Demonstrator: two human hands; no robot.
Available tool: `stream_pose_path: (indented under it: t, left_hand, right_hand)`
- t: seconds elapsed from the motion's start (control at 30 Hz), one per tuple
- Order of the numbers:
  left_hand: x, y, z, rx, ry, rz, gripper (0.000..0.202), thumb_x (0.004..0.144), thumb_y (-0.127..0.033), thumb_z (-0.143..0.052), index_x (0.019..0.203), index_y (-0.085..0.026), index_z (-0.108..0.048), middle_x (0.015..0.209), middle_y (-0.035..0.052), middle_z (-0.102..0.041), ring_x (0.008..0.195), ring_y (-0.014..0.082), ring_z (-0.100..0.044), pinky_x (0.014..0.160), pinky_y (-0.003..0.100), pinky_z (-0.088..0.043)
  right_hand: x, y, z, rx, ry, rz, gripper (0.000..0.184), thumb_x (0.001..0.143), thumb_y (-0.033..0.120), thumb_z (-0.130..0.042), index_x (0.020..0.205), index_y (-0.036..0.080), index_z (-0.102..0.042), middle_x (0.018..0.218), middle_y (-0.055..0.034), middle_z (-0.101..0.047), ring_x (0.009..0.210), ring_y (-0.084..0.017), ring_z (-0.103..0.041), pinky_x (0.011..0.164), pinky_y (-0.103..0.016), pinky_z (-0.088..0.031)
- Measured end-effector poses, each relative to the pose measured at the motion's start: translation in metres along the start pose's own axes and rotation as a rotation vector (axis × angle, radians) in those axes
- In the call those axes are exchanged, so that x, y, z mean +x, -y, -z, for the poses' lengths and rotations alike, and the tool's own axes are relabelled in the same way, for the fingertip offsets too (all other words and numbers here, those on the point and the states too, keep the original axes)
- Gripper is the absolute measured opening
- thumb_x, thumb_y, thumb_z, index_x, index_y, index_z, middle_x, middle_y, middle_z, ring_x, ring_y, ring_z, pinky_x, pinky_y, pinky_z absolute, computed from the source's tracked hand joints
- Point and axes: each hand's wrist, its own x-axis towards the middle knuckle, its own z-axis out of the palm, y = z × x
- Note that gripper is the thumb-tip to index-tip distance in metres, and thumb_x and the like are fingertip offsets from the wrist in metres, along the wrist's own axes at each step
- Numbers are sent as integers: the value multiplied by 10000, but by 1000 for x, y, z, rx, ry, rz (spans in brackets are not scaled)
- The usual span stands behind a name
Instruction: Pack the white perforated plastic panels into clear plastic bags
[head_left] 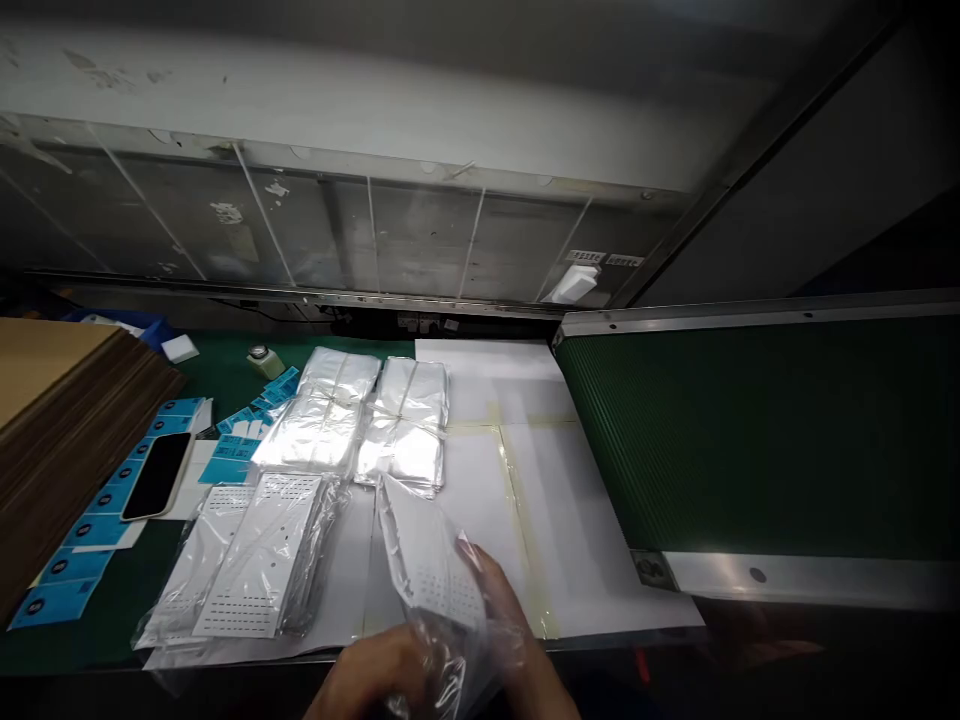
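Both my hands hold a clear plastic bag (452,655) with a stack of white printed cards (431,555) inside, tilted up above the table's front edge. My right hand (499,600) grips the right side of the bag, with the thumb along the cards' edge. Around the lower left of the bag, the fingers of my left hand (390,665) are curled and partly hidden. To the left lie several bagged white card packs (259,555), overlapping. Behind them rest two tied bundles of clear bags, a left bundle (322,410) and a right bundle (405,420).
White sheets (577,520) joined with tape cover the tabletop. A green conveyor belt (765,440) with metal rails runs at right. At left are a cardboard stack (67,430), blue labels (97,530), a phone (157,475) and a small jar (265,362). A metal panel (420,235) stands behind.
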Motion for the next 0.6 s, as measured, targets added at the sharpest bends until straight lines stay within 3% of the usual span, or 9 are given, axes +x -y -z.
stream_pose_path:
  t: [0.1,0.2,0.27,0.37,0.47,0.6]
  left_hand:
    - [-29,6,17,337,32,35,263,886,-406,-480,759,-191,-564,702,62,-581,714,197,-566,665,296,-444]
    - [-40,3,28,542,-107,315,222,807,-405,-607,880,-196,-628,854,82,-625,807,219,-575,750,319,-466]
    - [-35,0,28,321,-217,557,345,838,-478,-528,995,-193,-643,1022,108,-624,878,238,-578,762,335,-491]
    - [-24,-3,23,-377,-422,787,547,883,-569,-346,1085,-141,-619,1015,152,-639,842,270,-613,657,365,-517]
    - [-26,1,24,-736,-589,764,517,793,-526,-567,1087,-103,-611,866,143,-666,736,263,-636,621,353,-501]
    - [-45,11,34,-650,-810,619,425,614,-345,-793,948,-120,-659,839,92,-668,783,235,-616,706,323,-484]
  right_hand:
    - [17,16,-5,-16,-20,19,554,764,290,-629,1291,203,-482,823,-23,-698,796,-225,-653,746,-357,-500]
    - [13,26,-11,-80,-36,85,744,762,243,-640,1408,326,-281,1028,-10,-684,934,-215,-632,826,-355,-475]
    - [3,24,-19,-191,-40,138,775,772,300,-658,1421,354,-238,1132,-37,-650,1005,-236,-609,860,-384,-461]
    - [-12,13,-28,-339,-85,220,826,758,433,-671,1433,353,-201,1251,-86,-576,1093,-279,-566,914,-441,-431]
    - [-14,0,-35,-360,-111,200,890,710,495,-701,1431,358,-197,1295,-97,-532,1171,-308,-514,980,-476,-381]
    - [0,-16,-52,-304,-6,59,896,708,518,-688,1427,382,-169,1321,-94,-510,1163,-318,-525,938,-477,-422]
